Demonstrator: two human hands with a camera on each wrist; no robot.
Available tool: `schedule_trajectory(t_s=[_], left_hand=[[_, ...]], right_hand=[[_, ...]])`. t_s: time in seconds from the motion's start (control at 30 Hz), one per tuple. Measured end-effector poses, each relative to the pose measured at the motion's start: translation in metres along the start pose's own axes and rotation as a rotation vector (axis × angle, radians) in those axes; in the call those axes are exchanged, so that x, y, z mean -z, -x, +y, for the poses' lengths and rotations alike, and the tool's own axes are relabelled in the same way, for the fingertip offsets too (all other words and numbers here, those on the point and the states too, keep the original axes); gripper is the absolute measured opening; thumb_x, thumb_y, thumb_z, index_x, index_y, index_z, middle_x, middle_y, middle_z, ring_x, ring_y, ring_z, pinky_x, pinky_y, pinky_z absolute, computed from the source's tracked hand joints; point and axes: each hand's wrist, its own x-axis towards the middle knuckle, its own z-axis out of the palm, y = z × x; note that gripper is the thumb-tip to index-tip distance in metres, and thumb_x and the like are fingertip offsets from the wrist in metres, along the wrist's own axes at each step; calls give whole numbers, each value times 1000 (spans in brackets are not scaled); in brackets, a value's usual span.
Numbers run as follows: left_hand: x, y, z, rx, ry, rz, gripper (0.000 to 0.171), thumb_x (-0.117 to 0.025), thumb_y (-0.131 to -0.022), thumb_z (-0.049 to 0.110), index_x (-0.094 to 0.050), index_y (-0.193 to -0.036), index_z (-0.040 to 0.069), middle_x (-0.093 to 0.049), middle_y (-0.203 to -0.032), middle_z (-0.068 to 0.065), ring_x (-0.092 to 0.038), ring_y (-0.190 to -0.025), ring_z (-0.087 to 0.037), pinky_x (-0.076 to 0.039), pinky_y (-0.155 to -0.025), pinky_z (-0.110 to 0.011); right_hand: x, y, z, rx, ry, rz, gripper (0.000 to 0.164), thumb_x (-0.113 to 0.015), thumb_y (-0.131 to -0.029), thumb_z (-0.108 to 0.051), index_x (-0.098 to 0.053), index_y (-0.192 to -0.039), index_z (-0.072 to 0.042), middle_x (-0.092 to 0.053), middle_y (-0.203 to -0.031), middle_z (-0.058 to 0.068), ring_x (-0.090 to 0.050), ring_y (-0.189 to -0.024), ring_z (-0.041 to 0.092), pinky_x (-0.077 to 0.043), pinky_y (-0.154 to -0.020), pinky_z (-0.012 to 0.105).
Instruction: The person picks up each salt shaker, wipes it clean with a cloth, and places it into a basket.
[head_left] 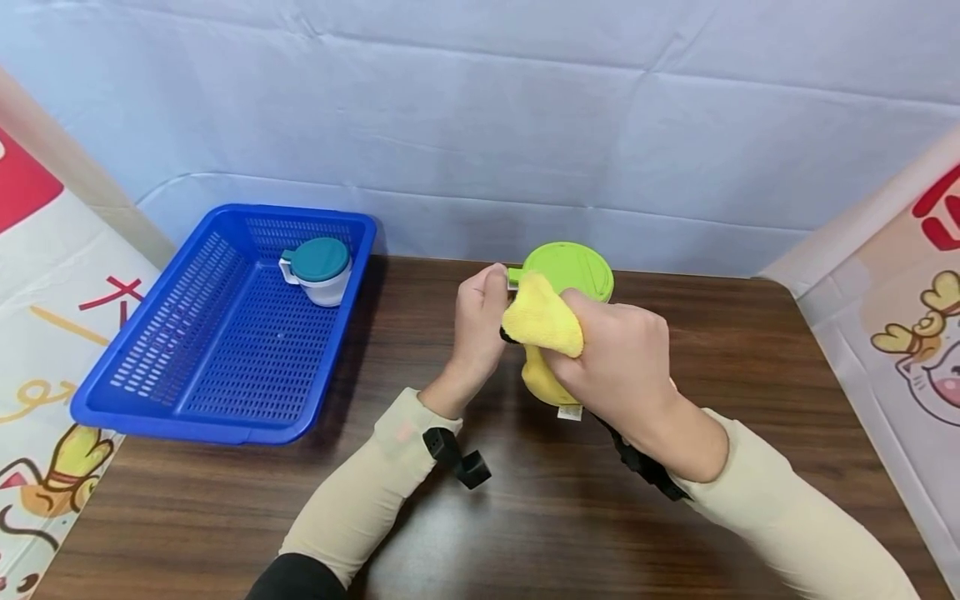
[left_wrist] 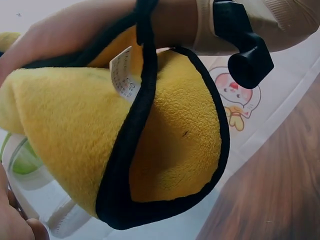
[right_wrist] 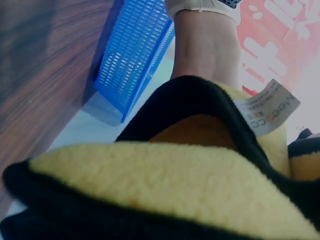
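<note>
My left hand is curled at the handle of a lidded jar and grips it. The jar has a bright green lid and, in the left wrist view, a see-through body. A yellow cloth with a black edge and a white label is bunched in my right hand, over the near side of the jar. Its lower part hangs loose below the fist. In the left wrist view the cloth covers much of the jar; in the right wrist view the cloth hides the jar.
On the left stands a blue perforated basket. Inside it, at the far right corner, is a white jar with a teal lid and a handle. The brown wooden table meets a pale cloth backdrop behind the jar.
</note>
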Motion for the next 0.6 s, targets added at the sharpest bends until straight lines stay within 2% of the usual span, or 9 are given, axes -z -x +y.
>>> schedule_trajectory(t_s=[0.13, 0.4, 0.6], left_hand=[[1, 1, -1, -20, 27, -26, 41, -38, -104, 10, -36, -62, 12, -33, -57, 1, -32, -49, -13, -28, -49, -23], [3, 1, -2, -66, -63, -44, 40, -40, -103, 13, -38, -63, 10, -34, -58, 0, -33, -51, -14, -29, -52, -24], [5, 1, -4, -98, -151, -60, 39, -39, -101, 12, -35, -62, 10, -31, -57, 2, -29, -52, -13, -26, -53, -24]], right_hand=[[-4, -1, -5, -18, 44, 5, 25, -57, -76, -13, -36, -61, -14, -24, -51, -2, -16, -50, 14, -18, -39, 32], [-8, -2, -8, -35, 149, 2, 19, -54, -71, -10, -37, -62, -13, -26, -49, -1, -16, -49, 16, -18, -38, 32], [-9, -2, -10, -21, 218, -5, 19, -57, -67, -7, -40, -61, -12, -28, -47, 0, -18, -45, 17, -21, -36, 33]])
